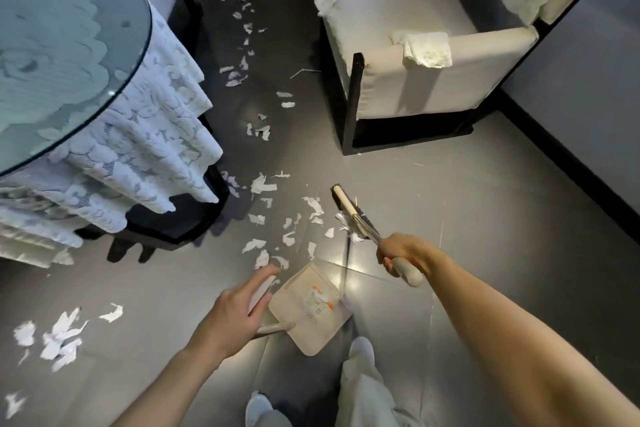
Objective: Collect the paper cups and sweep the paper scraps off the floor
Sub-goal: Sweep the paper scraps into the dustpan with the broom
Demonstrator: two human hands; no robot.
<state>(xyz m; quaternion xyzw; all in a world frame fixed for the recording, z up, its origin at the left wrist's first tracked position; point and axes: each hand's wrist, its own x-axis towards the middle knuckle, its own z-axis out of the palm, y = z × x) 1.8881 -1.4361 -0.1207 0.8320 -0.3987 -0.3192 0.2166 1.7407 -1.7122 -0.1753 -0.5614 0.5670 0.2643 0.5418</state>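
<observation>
Gripping the broom by its pale handle, the right hand is clenched just beyond the dustpan. It angles the bristle head down onto the floor, so strokes can run toward the pan. The left hand grasps the dustpan by its handle on the pan's left side. The mouth is turned toward the broom head, presumably braced as a catch. Paper scraps lie just beyond the dustpan. More trail farther from it, between the lace-draped tabletop and the armchair, and others cluster well to its left. None show inside the dustpan, and no paper cups are in view.
</observation>
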